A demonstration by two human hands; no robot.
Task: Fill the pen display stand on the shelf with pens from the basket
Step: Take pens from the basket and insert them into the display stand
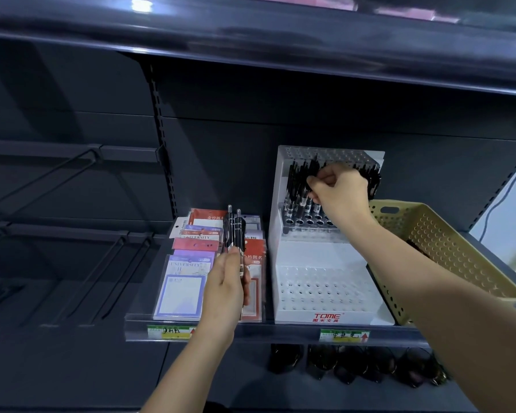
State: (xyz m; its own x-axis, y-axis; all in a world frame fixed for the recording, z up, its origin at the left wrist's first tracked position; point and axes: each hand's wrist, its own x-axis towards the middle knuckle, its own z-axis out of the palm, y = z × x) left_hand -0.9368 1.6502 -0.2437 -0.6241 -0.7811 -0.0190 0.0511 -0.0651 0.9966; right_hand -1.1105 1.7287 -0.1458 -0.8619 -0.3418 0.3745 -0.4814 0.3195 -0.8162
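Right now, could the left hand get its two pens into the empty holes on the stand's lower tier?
Probably yes. The left hand holds the pens beside the lower tier, whose holes lie open from above; the right hand works higher up, at the upper tier.

We see the left hand [225,281] gripping two black click pens [234,231] upright, in front of the notepad packs [185,281]. Right hand [338,189] is up at the white TOME pen display stand [319,254] — fingers pinched on a black pen [314,169] among the stocked pens [295,204] in the upper tier. Beige perforated basket [447,242] sits just right of the stand, same shelf [280,330]. Sunglasses [355,365] hang below.
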